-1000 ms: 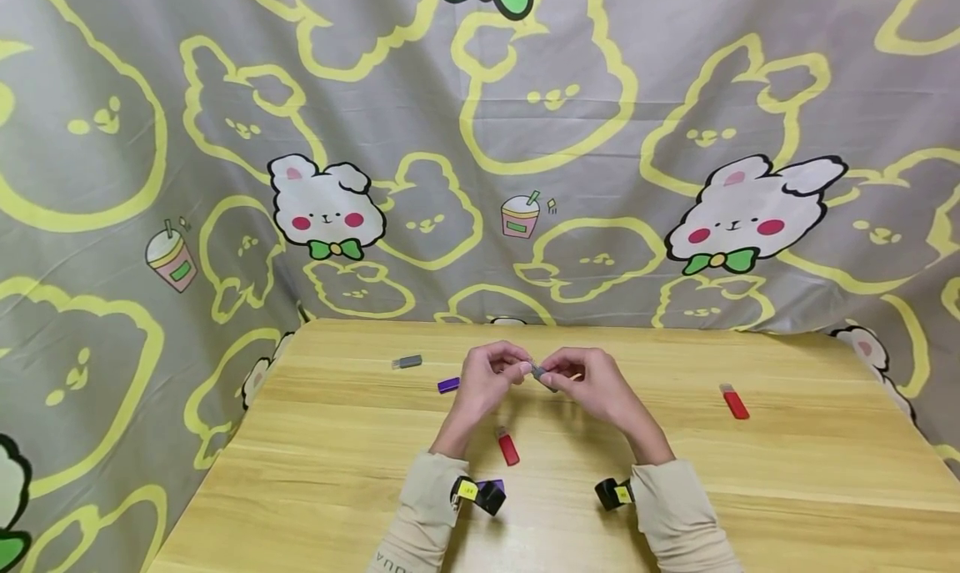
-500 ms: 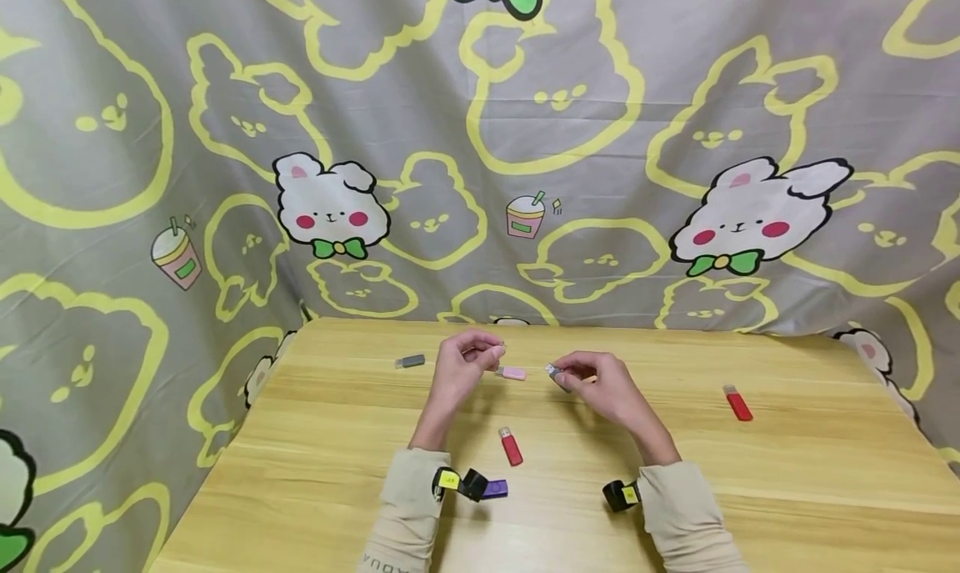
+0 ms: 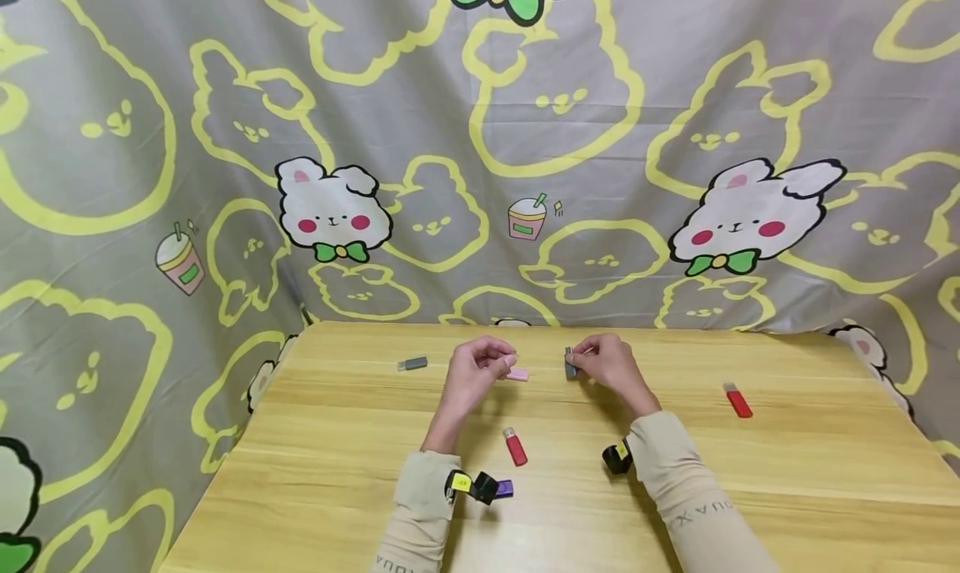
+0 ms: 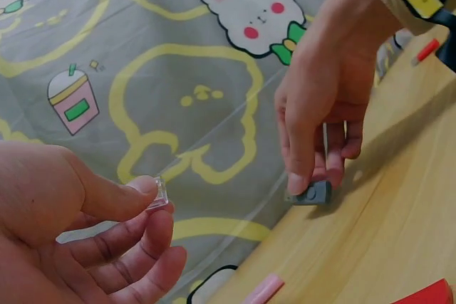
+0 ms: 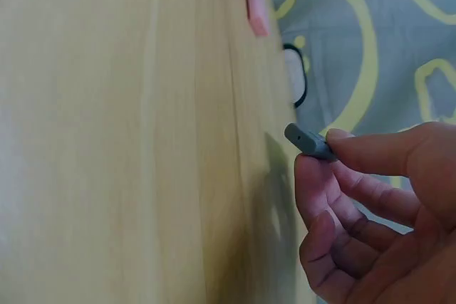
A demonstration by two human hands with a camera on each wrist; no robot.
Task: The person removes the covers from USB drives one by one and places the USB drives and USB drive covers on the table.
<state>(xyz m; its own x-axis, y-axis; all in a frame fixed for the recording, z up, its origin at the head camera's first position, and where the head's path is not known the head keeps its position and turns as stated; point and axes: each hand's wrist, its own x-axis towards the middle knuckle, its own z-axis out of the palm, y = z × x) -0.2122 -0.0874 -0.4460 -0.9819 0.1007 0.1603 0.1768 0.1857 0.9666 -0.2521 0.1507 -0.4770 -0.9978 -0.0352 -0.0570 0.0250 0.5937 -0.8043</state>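
Observation:
My left hand (image 3: 471, 379) pinches a small clear plastic cap (image 4: 161, 194) between thumb and forefinger, above the table. A grey USB flash drive (image 3: 571, 366) is held between the thumb and fingers of my right hand (image 3: 611, 364), off to the right. In the right wrist view, the body of that grey drive (image 5: 308, 140) points away from the fingertips. Just beside my left fingers, a pink USB flash drive (image 3: 518, 374) lies on the table, partly covered by the hand.
A second grey flash drive (image 3: 413, 363) lies at the back left of the wooden table (image 3: 322, 448). One red drive (image 3: 515, 448) sits between the forearms, another red drive (image 3: 738, 401) on the right. A purple drive (image 3: 506, 489) is near the left wrist camera. Patterned cloth (image 3: 420, 98) hangs behind.
Both hands were together on the grey drive, then parted, the clear cap staying in my left hand. My right hand has since moved slightly away and turned the drive.

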